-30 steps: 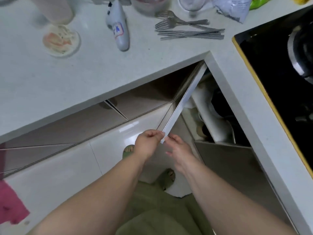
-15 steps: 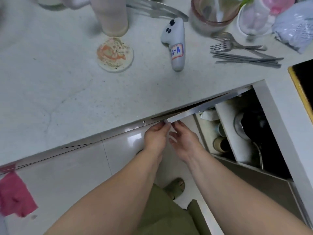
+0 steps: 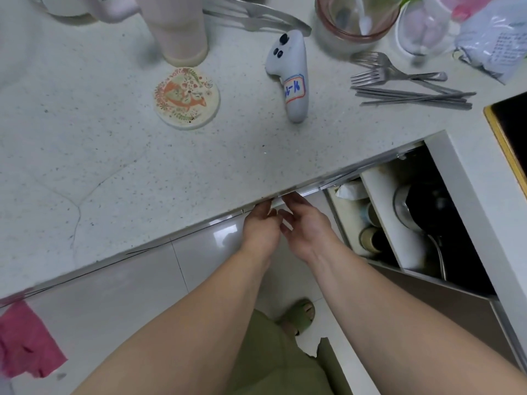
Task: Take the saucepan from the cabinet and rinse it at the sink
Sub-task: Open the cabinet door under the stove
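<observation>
Inside the open corner cabinet (image 3: 379,201) at the right sits a dark saucepan (image 3: 427,206) with a shiny rim and a long metal handle (image 3: 437,255). The folding cabinet door (image 3: 328,185) lies nearly flat under the counter lip, only its thin edge showing. My left hand (image 3: 261,226) and my right hand (image 3: 308,223) are side by side with their fingertips on the door's free end, well left of the saucepan. The left fingertips are partly hidden under the counter edge.
The speckled countertop (image 3: 114,172) carries a round coaster (image 3: 186,98), a white controller (image 3: 293,78), forks and chopsticks (image 3: 407,89), cups and a glass jar (image 3: 356,21). A black hob (image 3: 510,121) lies at the right. Jars (image 3: 368,238) stand in the cabinet. A pink cloth (image 3: 25,343) hangs lower left.
The folded door has swung left and back against the cabinet front under the counter, my hands moving with it. More of the cabinet's inside and the saucepan now shows.
</observation>
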